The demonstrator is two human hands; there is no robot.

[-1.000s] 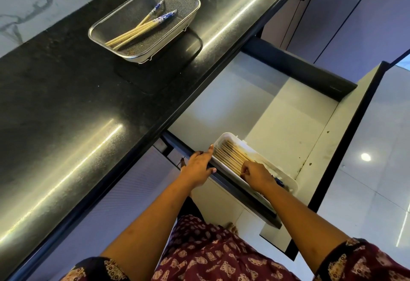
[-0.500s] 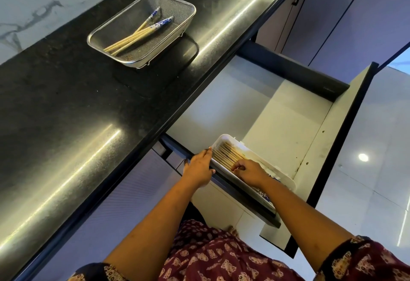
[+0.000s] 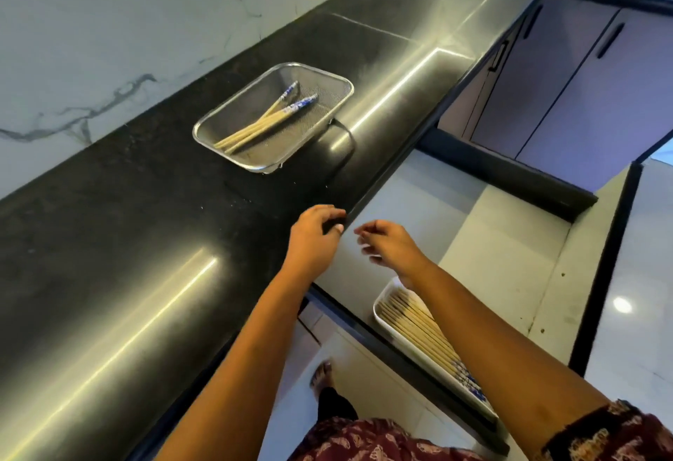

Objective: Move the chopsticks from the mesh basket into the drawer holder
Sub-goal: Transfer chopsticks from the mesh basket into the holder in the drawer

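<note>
Our left hand point(image 3: 315, 233) and right hand point(image 3: 388, 242) hang empty with fingers loosely curled, at the tabletop point(image 3: 109, 242) edge and over the open drawer point(image 3: 510, 242). A few chopsticks point(image 3: 266, 121) lie in the mesh basket point(image 3: 329, 76) well ahead; the holder point(image 3: 386, 291) below our right arm is nearly full. Gathering the crossed sticks carelessly, we might drop one or nudge the light basket.

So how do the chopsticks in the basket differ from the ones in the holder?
The basket chopsticks are few and loosely crossed; the holder chopsticks are many, packed side by side. The basket sits on the counter; the holder lies in the open drawer. Both sets are pale wood with blue-patterned ends.
</note>
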